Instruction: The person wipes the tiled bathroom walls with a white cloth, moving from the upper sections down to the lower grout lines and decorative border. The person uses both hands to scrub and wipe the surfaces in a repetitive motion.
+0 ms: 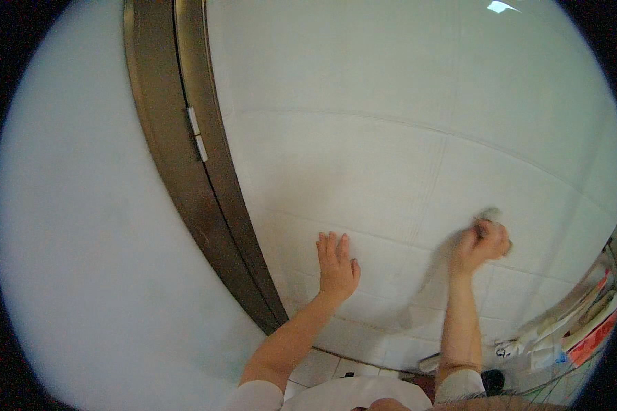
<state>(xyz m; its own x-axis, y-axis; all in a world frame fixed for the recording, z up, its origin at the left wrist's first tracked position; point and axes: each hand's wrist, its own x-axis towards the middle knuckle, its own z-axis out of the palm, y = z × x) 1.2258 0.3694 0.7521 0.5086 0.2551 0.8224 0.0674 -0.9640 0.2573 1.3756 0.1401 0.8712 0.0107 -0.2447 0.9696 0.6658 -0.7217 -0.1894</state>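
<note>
A white tiled wall [370,169] fills the view in front of me. My left hand [338,267] lies against the tiles near the lower middle with its fingers apart, and nothing is in it. Farther right, my right hand [486,241] is closed around a small greyish object [490,213] at the wall. Blur and the fingers hide most of that object, so its kind cannot be told. A shadow falls on the tiles to the left of my right hand.
A brown metal door frame [185,169] with a hinge [197,134] runs down left of the tiles. Plastic bags or packages [591,339], some red and white, lie at the lower right. Floor tiles [319,365] show at the bottom.
</note>
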